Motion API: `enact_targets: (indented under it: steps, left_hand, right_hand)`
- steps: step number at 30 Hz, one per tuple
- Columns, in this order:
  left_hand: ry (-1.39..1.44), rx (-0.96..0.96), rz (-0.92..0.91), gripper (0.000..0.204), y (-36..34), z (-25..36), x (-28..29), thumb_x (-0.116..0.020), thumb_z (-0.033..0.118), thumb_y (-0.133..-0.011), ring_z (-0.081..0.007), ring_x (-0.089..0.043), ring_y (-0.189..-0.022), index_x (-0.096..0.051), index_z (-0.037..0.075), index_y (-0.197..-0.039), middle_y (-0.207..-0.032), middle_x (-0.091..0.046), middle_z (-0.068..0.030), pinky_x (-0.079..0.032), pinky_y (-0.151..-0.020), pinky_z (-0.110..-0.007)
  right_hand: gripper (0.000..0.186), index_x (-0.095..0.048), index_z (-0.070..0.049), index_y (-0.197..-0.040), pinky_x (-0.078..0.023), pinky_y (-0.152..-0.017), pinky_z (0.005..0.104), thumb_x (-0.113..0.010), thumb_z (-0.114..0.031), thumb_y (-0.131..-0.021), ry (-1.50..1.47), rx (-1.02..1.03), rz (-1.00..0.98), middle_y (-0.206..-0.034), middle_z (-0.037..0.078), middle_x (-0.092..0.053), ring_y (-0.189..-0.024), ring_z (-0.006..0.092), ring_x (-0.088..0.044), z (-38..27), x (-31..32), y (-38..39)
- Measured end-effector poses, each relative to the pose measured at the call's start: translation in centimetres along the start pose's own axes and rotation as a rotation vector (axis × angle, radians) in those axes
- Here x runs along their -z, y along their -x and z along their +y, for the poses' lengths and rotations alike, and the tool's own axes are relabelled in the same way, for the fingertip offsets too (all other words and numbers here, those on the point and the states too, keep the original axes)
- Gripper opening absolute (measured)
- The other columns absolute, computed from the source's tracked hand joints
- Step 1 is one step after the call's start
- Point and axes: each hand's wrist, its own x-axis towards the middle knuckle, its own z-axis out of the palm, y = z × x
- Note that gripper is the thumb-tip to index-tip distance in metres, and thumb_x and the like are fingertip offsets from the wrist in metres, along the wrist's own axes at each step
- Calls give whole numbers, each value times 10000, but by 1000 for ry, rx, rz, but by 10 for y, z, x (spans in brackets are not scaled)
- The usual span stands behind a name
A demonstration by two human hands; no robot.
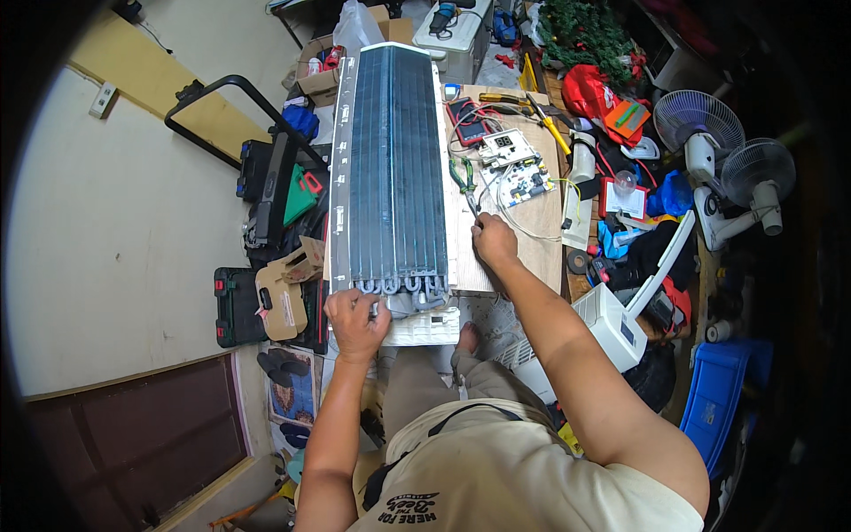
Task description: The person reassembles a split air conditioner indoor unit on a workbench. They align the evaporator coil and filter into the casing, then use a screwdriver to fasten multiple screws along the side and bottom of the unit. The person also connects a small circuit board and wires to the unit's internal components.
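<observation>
Running lengthwise away — finned coil [394, 168]; hands: left [355, 324] gripping near end, right [493, 241] pinching pliers [464, 182].

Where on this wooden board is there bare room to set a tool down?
The wooden board is bare between the right hand and its right edge, below the circuit boards. The finned coil fills its left side; pliers, wires and a meter crowd the far end.

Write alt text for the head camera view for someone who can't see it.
Seen from above, a person's left hand grips the near end of a long finned air-conditioner coil lying on a wooden board, while the right hand rests on the board beside green-handled pliers and a circuit board.
</observation>
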Motion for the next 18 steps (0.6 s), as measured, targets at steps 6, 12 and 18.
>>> enact_targets:
  steps: [6,12,18]
  left_hand:
    - [-75,50,22,269,12,9,21,-870,184,-758,-297,-572,-1038,-791,184,-1015,-1056,-630,-48,-415,-948,-479]
    - [34,150,-22,210,12,35,7,-867,188,-797,-292,-595,-957,-796,149,-990,-978,-631,-44,-441,-883,-450]
    - [1022,1133,-203,287,47,52,2,-648,293,-1094,-257,-725,-910,-753,28,-1067,-1044,-766,-99,-594,-873,-419]
  right_hand:
    - [218,-756,-80,-1120,-579,-890,513,-726,-244,-980,-70,25,19,-1077,198,-755,-987,398,-737,3,6,4]
    - [145,-751,-6,-967,-525,-707,316,-790,-145,-964,-726,87,5,-845,57,-732,-751,131,-644,-61,93,77]
    - [165,-725,-92,-969,-555,-655,408,-709,-221,-868,-340,1483,-483,-870,69,-680,-795,269,-695,-164,140,205]
